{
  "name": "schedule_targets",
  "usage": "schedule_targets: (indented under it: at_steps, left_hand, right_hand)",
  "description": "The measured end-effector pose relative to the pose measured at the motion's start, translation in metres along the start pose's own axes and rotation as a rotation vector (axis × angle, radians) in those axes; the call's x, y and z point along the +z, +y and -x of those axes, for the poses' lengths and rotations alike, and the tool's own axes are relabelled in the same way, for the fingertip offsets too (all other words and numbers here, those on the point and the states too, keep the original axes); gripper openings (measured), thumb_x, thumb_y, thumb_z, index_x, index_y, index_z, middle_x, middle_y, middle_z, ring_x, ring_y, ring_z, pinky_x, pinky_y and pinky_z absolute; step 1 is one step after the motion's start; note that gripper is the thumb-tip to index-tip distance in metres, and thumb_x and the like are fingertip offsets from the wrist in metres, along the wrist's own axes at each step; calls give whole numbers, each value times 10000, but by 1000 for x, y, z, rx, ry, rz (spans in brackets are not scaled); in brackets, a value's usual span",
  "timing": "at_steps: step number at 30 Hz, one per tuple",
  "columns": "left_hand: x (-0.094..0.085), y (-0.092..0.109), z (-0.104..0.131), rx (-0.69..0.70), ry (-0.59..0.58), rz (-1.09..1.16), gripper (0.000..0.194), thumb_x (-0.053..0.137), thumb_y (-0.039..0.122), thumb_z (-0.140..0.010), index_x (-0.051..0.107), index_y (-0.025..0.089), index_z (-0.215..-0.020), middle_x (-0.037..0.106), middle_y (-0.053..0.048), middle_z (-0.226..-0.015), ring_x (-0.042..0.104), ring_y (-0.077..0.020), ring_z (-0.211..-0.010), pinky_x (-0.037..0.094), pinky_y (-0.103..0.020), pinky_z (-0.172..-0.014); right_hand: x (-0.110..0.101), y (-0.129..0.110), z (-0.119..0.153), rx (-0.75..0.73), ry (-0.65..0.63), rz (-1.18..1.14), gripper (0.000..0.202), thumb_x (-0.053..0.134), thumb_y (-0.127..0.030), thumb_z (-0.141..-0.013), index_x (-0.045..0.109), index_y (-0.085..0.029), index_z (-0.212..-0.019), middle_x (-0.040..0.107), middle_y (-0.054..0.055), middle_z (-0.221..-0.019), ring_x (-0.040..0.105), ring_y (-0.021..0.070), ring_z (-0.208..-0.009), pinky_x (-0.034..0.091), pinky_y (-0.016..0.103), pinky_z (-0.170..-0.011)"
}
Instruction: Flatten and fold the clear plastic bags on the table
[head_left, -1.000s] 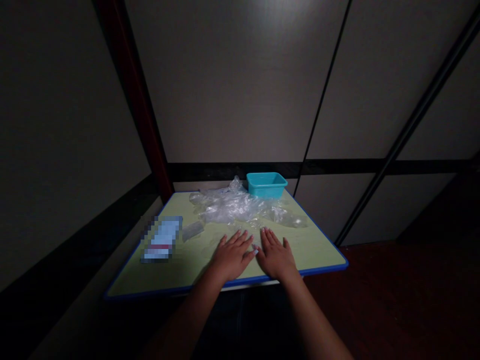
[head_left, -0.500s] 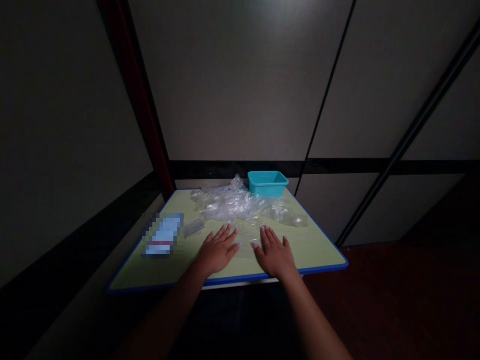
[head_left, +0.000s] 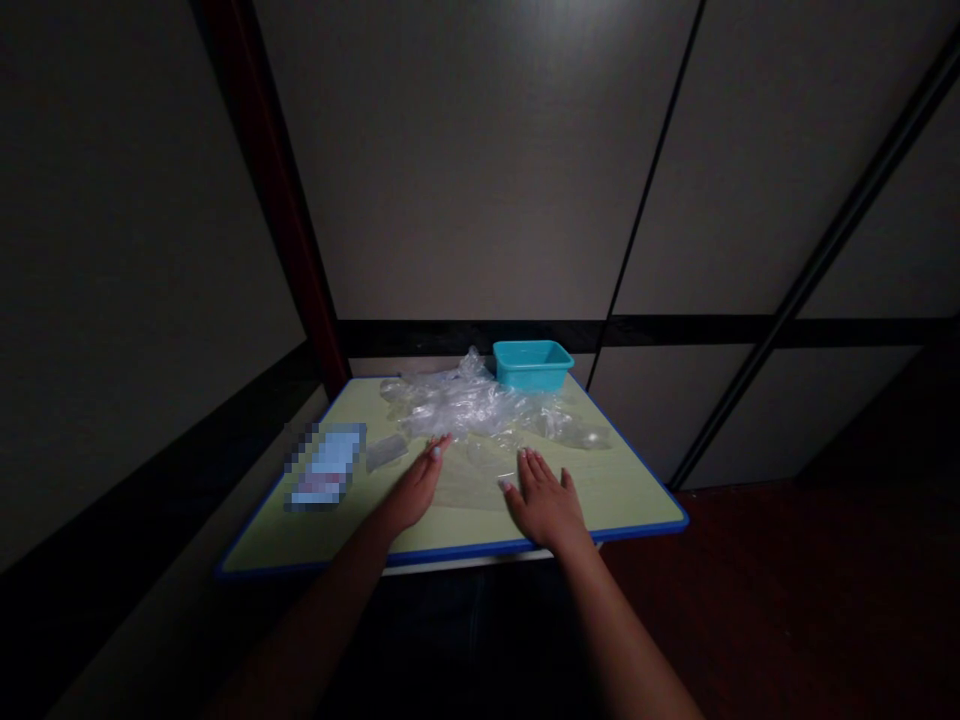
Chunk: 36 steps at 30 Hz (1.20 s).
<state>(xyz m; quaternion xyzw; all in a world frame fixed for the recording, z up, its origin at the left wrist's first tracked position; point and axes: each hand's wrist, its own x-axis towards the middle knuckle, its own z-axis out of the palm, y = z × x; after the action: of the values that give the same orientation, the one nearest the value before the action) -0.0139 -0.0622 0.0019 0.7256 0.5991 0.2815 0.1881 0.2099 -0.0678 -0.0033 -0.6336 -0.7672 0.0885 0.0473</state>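
A clear plastic bag or sheet point(head_left: 472, 490) lies flat near the front of the pale yellow-green table point(head_left: 622, 500). My right hand point(head_left: 547, 500) rests palm down at its right side, fingers stretched out and touching it. At the left side, my left hand point(head_left: 420, 490) is turned on its edge, with the thumb up and the fingers extended; nothing shows in it. Beyond both hands spreads a crumpled heap of clear plastic bags point(head_left: 469, 405).
A turquoise plastic basin point(head_left: 532, 375) stands at the back right of the table. On the left lie a pixelated phone-like object point(head_left: 328, 468) and a small greyish translucent piece point(head_left: 387, 453). A panelled wall point(head_left: 465, 200) rises behind the table.
My left hand has turned from palm down onto its edge and shifted slightly left, away from the right hand. The right hand stays flat in nearly the same place.
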Motion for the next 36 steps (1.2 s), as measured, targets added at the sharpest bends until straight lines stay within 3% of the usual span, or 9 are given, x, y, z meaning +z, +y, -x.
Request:
schedule_targets:
  at_steps: [2, 5, 6, 10, 13, 15, 22, 29, 36]
  left_hand:
    - [-3, 2, 1, -18, 61, 17, 607, -25, 312, -986, 300, 144, -1470, 315, -66, -1531, 259, -144, -1415, 230, -358, -1158]
    - [-1, 13, 6, 66, 116, 13, 547, 96, 329, -992, 338, 164, -1454, 316, -53, -1534, 225, -155, -1429, 205, -375, -1169]
    - [2, 20, 9, 134, 85, -3, 530, 152, 350, -991, 355, 170, -1447, 308, -53, -1538, 206, -158, -1434, 191, -377, -1173]
    - [23, 52, 15, 339, -278, -160, 675, 370, 528, -936, 244, 168, -1493, 146, -94, -1574, 115, -224, -1453, 151, -439, -1171]
    - [38, 71, 11, 438, -377, -200, 813, 419, 592, -899, 87, 190, -1522, 48, -88, -1578, 82, -232, -1454, 168, -413, -1165]
    - [44, 75, 5, 439, -407, -211, 786, 370, 574, -924, 46, 180, -1522, 38, -91, -1575, 83, -221, -1453, 169, -394, -1162]
    - [36, 47, -12, 325, -362, -360, 589, 265, 525, -971, 237, 253, -1493, 209, -45, -1557, 165, -189, -1445, 149, -429, -1156]
    - [21, 17, -22, 242, -309, -431, 590, 318, 506, -957, 241, 264, -1490, 204, -44, -1562, 183, -218, -1442, 162, -479, -1141]
    - [23, 9, -24, 199, -243, -436, 580, 295, 516, -959, 282, 256, -1477, 236, -43, -1554, 193, -211, -1440, 155, -487, -1145]
  right_hand:
    - [0, 0, 0, 5, -2, 0, 702, 127, -523, -943, 65, -121, -1515, 83, 72, -1587, 33, 185, -1455, 42, 523, -1132]
    - [1, -1, 0, 7, 7, -1, 694, 123, -510, -946, 61, -118, -1515, 84, 74, -1586, 36, 181, -1455, 40, 520, -1133]
    - [2, -1, -1, 7, 12, -1, 689, 127, -501, -946, 63, -116, -1514, 87, 75, -1585, 41, 181, -1455, 42, 523, -1132]
    - [0, 0, 0, -3, 8, 19, 648, 140, -428, -948, 93, -113, -1512, 102, 69, -1582, 63, 178, -1454, 66, 529, -1130]
    - [-2, 1, 0, -31, -29, 68, 632, 196, -361, -933, 121, -115, -1511, 90, 69, -1582, 61, 192, -1455, 98, 544, -1122]
    - [-3, 2, 0, -55, -45, 91, 643, 237, -343, -919, 121, -120, -1512, 66, 68, -1585, 43, 199, -1456, 110, 543, -1121]
    - [-1, 0, -1, 10, -18, 23, 634, 153, -392, -944, 84, -127, -1516, 91, 59, -1584, 48, 171, -1455, 62, 518, -1137]
    - [0, -1, 0, 3, 14, -37, 653, 169, -423, -938, 109, -121, -1514, 115, 73, -1579, 72, 172, -1453, 40, 529, -1132]
    - [1, 0, 0, 2, 24, -35, 657, 180, -422, -935, 116, -110, -1510, 123, 57, -1575, 85, 174, -1452, 47, 530, -1135]
